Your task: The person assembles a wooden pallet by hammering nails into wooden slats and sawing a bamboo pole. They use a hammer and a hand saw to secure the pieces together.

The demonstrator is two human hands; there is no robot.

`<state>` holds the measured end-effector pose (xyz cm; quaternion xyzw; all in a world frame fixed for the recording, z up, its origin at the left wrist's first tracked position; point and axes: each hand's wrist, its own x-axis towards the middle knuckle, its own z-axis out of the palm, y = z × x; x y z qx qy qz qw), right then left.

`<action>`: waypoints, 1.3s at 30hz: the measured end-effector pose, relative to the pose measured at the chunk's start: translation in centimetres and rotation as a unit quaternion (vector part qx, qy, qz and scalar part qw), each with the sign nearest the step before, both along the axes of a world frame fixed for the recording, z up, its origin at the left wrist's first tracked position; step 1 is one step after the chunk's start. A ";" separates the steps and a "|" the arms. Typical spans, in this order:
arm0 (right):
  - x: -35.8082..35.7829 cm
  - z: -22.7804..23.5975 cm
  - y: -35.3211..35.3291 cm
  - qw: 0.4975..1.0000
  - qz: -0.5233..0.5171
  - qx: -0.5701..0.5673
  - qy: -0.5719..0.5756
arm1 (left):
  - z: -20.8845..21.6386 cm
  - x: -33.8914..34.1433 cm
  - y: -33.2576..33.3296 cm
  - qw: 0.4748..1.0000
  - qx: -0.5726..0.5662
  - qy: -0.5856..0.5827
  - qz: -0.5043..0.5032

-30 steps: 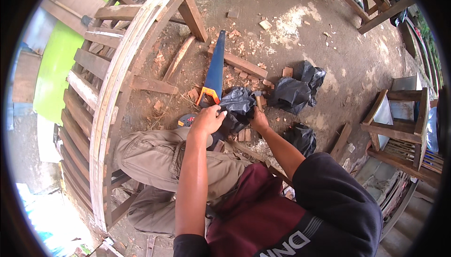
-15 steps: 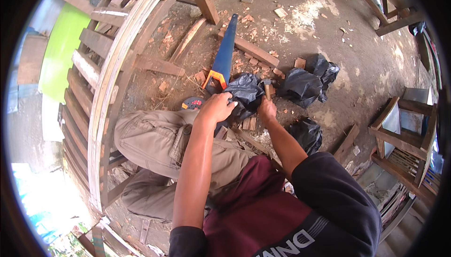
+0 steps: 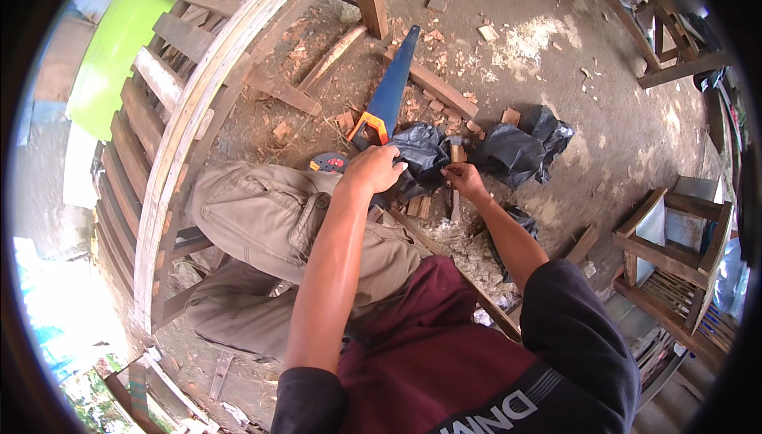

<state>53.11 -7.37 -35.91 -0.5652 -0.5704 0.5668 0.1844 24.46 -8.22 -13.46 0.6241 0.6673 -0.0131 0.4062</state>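
Observation:
A crumpled black plastic bag (image 3: 419, 148) lies on the ground in front of my legs. My left hand (image 3: 371, 170) is closed on its near left side, thumb and fingers at the plastic. My right hand (image 3: 467, 180) pinches the bag's right edge between thumb and fingertips. Beneath that hand a hammer (image 3: 456, 209) rests with its head away from me and its wooden handle toward me, partly covered. Just beyond my left hand lies a handsaw (image 3: 390, 85) with a blue blade and an orange and black handle.
More black plastic (image 3: 516, 147) lies to the right, and another dark bag (image 3: 520, 224) sits partly behind my right forearm. A wooden beam (image 3: 435, 86) lies past the saw amid wood chips. A slatted wooden frame (image 3: 182, 117) rises at left; a wooden stand (image 3: 671, 247) is at right.
My right hand has let go of the hammer, which now lies on the ground, and has taken the bag's edge. My left hand stays at the bag.

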 end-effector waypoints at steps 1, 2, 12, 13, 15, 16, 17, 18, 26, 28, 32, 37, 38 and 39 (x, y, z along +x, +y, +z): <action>-0.1 1.2 0.2 0.997 -0.024 -0.060 0.042 | 0.0 0.2 0.0 1.000 0.014 -0.002 -0.007; -0.5 2.4 0.4 0.988 -0.047 -0.121 0.087 | 0.0 0.4 0.1 1.000 0.027 0.000 -0.014; -6.1 16.4 2.5 0.851 -0.036 -0.242 0.465 | 0.5 0.8 2.0 0.959 -0.030 -0.253 0.125; -6.1 17.1 2.6 0.839 -0.041 -0.243 0.485 | 1.1 0.7 1.9 0.942 -0.041 -0.297 0.155; -5.9 18.3 3.3 0.843 -0.022 -0.241 0.481 | 2.4 1.1 1.7 0.924 -0.009 -0.344 0.170; -6.0 18.9 3.7 0.845 -0.020 -0.241 0.478 | 2.4 1.5 1.5 0.899 0.027 -0.394 0.187; -6.1 19.4 3.9 0.847 -0.018 -0.241 0.474 | 2.5 1.8 1.4 0.871 0.063 -0.443 0.204; -6.2 20.0 3.9 0.837 -0.019 -0.245 0.488 | 2.7 1.5 1.3 0.867 0.046 -0.455 0.201; -6.4 21.5 3.7 0.812 0.053 -0.208 0.542 | 3.2 2.0 1.0 0.803 -0.010 -0.550 0.229; -6.7 20.7 3.8 0.831 0.020 -0.201 0.519 | 2.3 1.6 1.1 0.791 0.007 -0.573 0.216; -2.9 5.6 3.0 0.988 -0.130 0.080 -0.026 | 2.8 2.9 2.6 0.846 0.008 -0.474 0.244; -2.1 -0.6 -4.3 0.921 -0.026 0.096 -0.378 | 0.3 0.4 1.6 0.899 0.102 -0.342 0.255; -1.9 -1.0 -4.9 0.933 -0.012 0.061 -0.355 | 0.6 0.6 1.2 0.936 0.136 -0.229 0.231; -1.6 -1.7 -5.0 0.943 -0.001 0.028 -0.332 | 1.0 0.8 1.3 0.959 0.169 -0.113 0.200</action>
